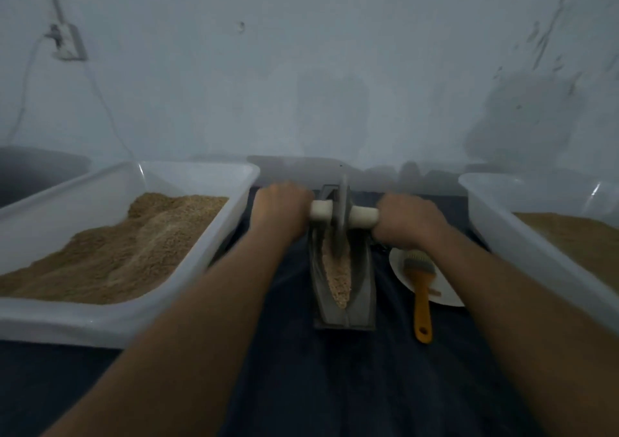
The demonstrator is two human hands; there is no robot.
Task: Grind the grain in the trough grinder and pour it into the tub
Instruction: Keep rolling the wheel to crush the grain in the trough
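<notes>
A grey boat-shaped trough grinder (pixel 360 289) stands on dark cloth in the middle, with pale crushed grain (pixel 336 279) along its groove. A grey grinding wheel (pixel 341 215) stands upright in the far half of the trough on a pale wooden axle (pixel 363 217). My left hand (pixel 279 210) grips the axle's left end and my right hand (pixel 407 220) grips its right end. A white tub (pixel 140 319) at the left holds a heap of brown ground grain. A second white tub (pixel 502 232) at the right also holds brown grain.
A white plate (pixel 442 286) lies right of the trough with a yellow-handled brush (pixel 421 299) across it. A pale wall rises close behind, with a socket and cable (pixel 67 43) at upper left. Dark cloth (pixel 335 386) covers the near surface.
</notes>
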